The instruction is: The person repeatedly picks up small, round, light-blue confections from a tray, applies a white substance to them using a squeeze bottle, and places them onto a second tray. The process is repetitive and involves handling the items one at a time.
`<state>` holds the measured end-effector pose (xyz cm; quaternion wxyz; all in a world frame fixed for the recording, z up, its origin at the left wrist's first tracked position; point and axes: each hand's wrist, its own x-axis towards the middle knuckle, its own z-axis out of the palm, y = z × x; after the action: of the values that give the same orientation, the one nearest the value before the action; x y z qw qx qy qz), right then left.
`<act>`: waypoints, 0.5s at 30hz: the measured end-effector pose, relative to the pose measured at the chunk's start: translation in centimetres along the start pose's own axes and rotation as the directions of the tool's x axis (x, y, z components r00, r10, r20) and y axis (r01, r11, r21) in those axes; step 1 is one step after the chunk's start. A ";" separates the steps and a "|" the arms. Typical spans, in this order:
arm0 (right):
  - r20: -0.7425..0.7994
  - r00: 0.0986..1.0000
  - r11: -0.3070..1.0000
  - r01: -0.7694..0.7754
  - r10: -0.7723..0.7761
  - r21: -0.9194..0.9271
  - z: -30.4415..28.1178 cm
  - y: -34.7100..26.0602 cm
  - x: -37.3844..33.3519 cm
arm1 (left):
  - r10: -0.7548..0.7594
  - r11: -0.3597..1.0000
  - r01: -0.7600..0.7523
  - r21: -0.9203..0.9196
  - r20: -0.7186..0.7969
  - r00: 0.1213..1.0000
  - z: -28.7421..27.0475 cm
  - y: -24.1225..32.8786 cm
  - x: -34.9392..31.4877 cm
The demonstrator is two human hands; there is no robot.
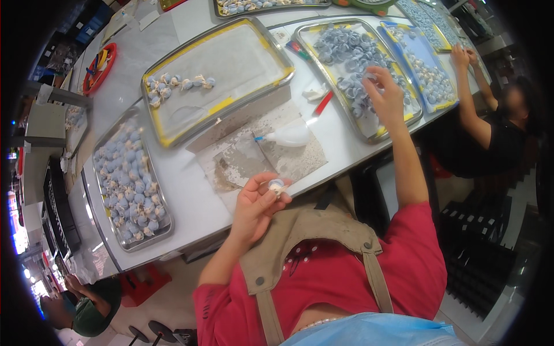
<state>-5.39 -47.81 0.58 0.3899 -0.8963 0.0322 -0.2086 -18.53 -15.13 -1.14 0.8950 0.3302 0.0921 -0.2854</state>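
As your right hand [385, 97] hovers at one o'clock over grey-blue cupped pieces [336, 44] in a steel tray [370, 124], thumb and fingers curled near one another, your left hand [253, 210] pinches a small blue-and-cream piece [276, 186] by the near edge of the table [186, 185]. Whether the right fingertips are clamped on anything cannot be told from this angle. Clocked from your left hand, a white squeeze bottle [291, 136] lies at one on a worn board [303, 164], a paper-lined tray [231, 63] sits at eleven, and a fuller tray [165, 224] at nine. The held piece looks light and probably delicate, though how stiff is hard to judge; its rounded blue sides seem your best hold, pinched gently, sparing the cream-coloured part.
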 end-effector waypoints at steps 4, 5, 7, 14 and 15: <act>0.267 0.960 0.787 -0.228 0.084 0.574 1.3 -3.9 -5.0 | 0.115 0.984 -0.098 0.145 -0.113 0.987 0.4 -0.9 0.6; 0.350 0.935 0.727 -0.277 0.054 0.628 1.7 -5.6 -6.9 | 0.150 0.974 -0.121 0.190 -0.144 0.978 0.5 -1.1 0.8; 0.395 0.916 0.837 -0.164 -0.067 0.523 2.9 -7.2 -10.2 | 0.160 0.978 -0.139 0.158 -0.126 0.979 0.9 -1.0 1.1; 0.204 0.871 0.834 0.322 -0.446 0.448 6.5 -10.2 -12.9 | 0.122 0.991 -0.121 -0.048 0.015 0.992 0.8 -1.4 1.0; 0.196 0.866 0.845 0.360 -0.461 0.396 6.7 -10.3 -12.9 | 0.129 0.992 -0.129 -0.005 0.002 0.992 0.9 -1.3 0.9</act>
<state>-15.58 -33.27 -0.68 0.4875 -0.8194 -0.2556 -0.1598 -18.57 -16.95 -1.52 0.9126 0.3329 0.0701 -0.2270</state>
